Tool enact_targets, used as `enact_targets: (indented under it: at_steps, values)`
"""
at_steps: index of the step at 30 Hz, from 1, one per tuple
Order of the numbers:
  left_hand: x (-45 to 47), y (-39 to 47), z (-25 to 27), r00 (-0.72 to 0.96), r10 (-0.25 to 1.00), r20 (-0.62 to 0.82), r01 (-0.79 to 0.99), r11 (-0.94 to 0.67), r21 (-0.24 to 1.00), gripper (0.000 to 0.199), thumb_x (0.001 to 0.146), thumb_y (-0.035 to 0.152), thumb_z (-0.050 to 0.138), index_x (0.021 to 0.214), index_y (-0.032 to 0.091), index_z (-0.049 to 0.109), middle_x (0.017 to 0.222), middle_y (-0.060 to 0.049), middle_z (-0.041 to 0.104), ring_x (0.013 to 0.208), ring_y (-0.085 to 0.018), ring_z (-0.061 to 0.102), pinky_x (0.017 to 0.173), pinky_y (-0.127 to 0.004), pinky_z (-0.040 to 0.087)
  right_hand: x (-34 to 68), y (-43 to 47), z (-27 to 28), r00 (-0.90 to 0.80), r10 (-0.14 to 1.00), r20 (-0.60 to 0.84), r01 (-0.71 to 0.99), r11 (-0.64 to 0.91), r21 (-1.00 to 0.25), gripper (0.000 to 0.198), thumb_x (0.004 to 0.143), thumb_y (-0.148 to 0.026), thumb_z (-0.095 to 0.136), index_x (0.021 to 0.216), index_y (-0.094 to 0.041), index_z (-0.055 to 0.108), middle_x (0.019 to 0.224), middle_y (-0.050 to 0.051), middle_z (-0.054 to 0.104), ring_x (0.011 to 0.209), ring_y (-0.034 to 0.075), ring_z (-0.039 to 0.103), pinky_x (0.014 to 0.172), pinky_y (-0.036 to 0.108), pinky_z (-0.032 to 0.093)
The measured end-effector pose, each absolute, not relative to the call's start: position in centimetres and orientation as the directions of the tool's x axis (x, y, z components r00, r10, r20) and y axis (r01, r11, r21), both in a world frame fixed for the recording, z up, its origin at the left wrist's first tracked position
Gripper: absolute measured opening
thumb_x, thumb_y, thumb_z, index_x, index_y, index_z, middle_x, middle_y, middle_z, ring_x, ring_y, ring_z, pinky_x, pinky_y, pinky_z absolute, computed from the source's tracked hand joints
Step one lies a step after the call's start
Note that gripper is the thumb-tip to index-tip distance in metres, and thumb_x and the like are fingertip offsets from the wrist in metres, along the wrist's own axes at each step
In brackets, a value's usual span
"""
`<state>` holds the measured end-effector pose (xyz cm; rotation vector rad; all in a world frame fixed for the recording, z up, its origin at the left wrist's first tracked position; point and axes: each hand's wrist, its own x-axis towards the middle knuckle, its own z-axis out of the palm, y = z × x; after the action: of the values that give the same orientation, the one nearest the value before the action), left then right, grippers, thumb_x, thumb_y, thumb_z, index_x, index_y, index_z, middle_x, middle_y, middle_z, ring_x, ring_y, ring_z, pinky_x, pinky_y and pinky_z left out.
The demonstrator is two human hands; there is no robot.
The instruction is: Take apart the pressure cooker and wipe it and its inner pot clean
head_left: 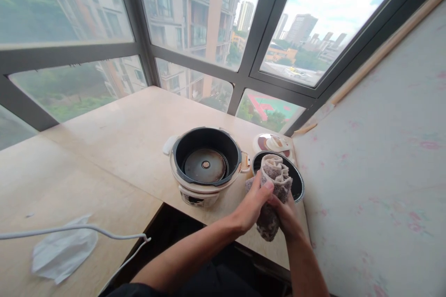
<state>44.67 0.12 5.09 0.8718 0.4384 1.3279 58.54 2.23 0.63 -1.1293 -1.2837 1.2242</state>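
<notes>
Cloth [278, 182]: fuzzy, mottled, bunched; gripped by left hand [252, 206] and right hand [287, 216], overlapping round, dark pot [297, 180] in view. Cooker [177, 175]: pale shell, black interior, round plate [205, 171] inside.

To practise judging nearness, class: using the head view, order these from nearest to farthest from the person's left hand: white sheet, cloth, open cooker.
1. Cloth: nearest, gripped in the left hand and the right hand.
2. Open cooker: on the tabletop, left of the hands.
3. White sheet: farthest, at the picture's lower left.
</notes>
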Motion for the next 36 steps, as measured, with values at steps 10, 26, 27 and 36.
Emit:
enact_targets:
  at_steps: [10,26,27,36]
  values:
    - [39.9,-2.0,3.4,0.367,0.928,0.063,-0.391,0.093,0.916,0.069,0.086,0.045,0.074,0.148,0.024,0.052,0.154,-0.013,0.048,0.142,-0.032,0.044,0.118,-0.048,0.036,60.6,5.9,2.7,0.037,0.965,0.258,0.231,0.243,-0.942,0.084,0.073,-0.04,0.082,0.148,-0.023,0.047,0.144,0.013,0.056,0.13,0.034,0.055,0.114,0.056,0.039]
    - [30.4,-6.4,-0.5,0.083,0.992,-0.097,-0.334,0.119,0.935,0.039,0.087,0.045,0.071,0.114,0.016,0.072,0.111,-0.014,0.074,0.103,-0.026,0.071,0.097,-0.042,0.054,54.4,11.6,6.9,-0.553,0.828,0.094,0.833,0.547,0.089,0.056,0.087,-0.027,0.057,0.142,-0.025,0.054,0.149,0.006,0.052,0.115,0.03,0.063,0.082,0.038,0.054]
    - [30.2,-6.5,-0.7,0.033,0.995,-0.094,-0.335,0.1,0.937,0.038,0.087,0.045,0.071,0.112,0.016,0.072,0.109,-0.014,0.074,0.101,-0.026,0.072,0.095,-0.042,0.055,54.2,11.5,7.1,-0.58,0.813,0.055,0.813,0.572,0.114,0.054,0.087,-0.026,0.056,0.141,-0.025,0.055,0.148,0.006,0.053,0.112,0.029,0.064,0.08,0.037,0.053]
    - [30.1,-6.4,-2.1,-0.142,0.989,-0.046,-0.309,0.0,0.951,0.049,0.085,0.046,0.072,0.122,0.016,0.061,0.11,-0.015,0.074,0.109,-0.026,0.069,0.095,-0.038,0.052,52.7,9.1,9.3,-0.656,0.742,-0.138,0.684,0.661,0.309,0.048,0.081,-0.014,0.054,0.128,-0.016,0.06,0.137,0.014,0.059,0.096,0.028,0.067,0.07,0.035,0.049]
